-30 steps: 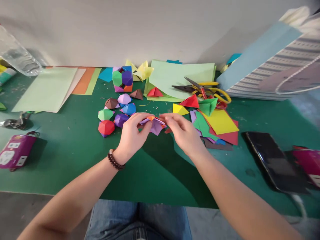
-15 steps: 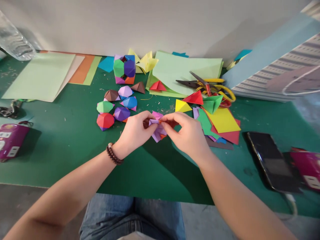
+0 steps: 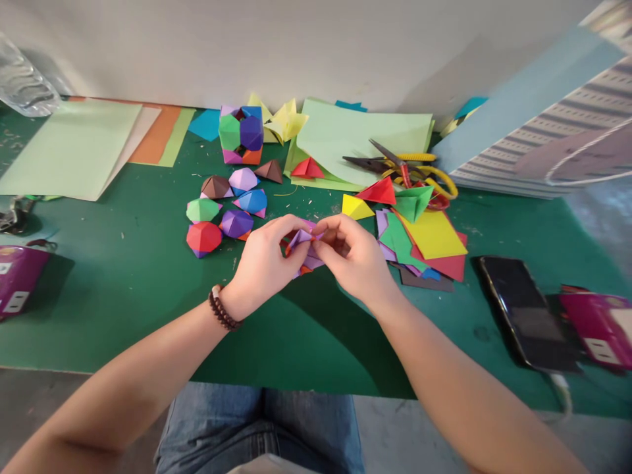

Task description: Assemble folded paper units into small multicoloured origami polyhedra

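Observation:
A folded purple paper piece (image 3: 299, 239) with bits of orange is held up between both hands, partly hidden by the fingers. My left hand (image 3: 269, 257) pinches its left side between thumb and fingers. On the right side, my right hand (image 3: 353, 257) has its thumb and fingertips closed on the same piece. To the left of my hands lie several folded paper units, among them a red one (image 3: 204, 238) and a purple one (image 3: 237, 224). A multicoloured paper ball (image 3: 241, 135) stands behind them.
Scissors and pliers with yellow handles (image 3: 444, 181) lie on pale green sheets (image 3: 363, 141). Coloured papers (image 3: 434, 237) are stacked at right, beside a phone (image 3: 526, 313). Purple packs (image 3: 22, 280) lie at both sides. Pale sheets (image 3: 74, 148) are back left.
The whole view has shifted slightly, so table items appear further left. The purple piece has tilted between my hands, and my right fingers are bent more closely over it.

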The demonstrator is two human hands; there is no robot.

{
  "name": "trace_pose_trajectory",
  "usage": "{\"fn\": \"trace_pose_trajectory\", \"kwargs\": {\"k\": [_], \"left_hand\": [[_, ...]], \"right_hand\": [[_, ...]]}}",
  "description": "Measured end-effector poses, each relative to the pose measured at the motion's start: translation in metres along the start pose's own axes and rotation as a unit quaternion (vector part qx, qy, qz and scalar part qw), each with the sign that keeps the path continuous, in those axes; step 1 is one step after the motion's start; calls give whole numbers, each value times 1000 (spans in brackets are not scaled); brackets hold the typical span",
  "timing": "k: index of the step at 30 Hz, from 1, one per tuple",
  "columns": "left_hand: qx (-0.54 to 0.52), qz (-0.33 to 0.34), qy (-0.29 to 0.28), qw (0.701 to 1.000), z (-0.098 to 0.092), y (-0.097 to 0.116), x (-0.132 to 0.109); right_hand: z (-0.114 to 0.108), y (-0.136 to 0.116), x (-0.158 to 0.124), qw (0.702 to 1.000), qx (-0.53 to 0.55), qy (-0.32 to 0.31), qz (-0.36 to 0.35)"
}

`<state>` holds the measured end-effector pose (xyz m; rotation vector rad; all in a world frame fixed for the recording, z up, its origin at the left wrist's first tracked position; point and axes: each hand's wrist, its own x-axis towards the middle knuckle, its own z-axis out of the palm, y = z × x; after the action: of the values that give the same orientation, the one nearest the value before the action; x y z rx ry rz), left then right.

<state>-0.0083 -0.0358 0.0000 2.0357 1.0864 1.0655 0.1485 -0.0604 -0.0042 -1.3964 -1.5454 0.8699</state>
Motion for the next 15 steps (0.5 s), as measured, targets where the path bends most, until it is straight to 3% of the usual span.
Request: {"fn": "trace_pose_trajectory", "kwargs": {"k": [4, 9, 15], "left_hand": [[9, 40, 27, 999, 0, -1, -2], [29, 114, 42, 992, 0, -5, -2], [132, 200, 55, 969, 1, -9, -2]], "right_hand": [[-3, -1, 2, 999, 14, -31, 34], [-4, -3, 0, 999, -42, -19, -12], [-5, -6, 0, 998, 21, -50, 15]]}}
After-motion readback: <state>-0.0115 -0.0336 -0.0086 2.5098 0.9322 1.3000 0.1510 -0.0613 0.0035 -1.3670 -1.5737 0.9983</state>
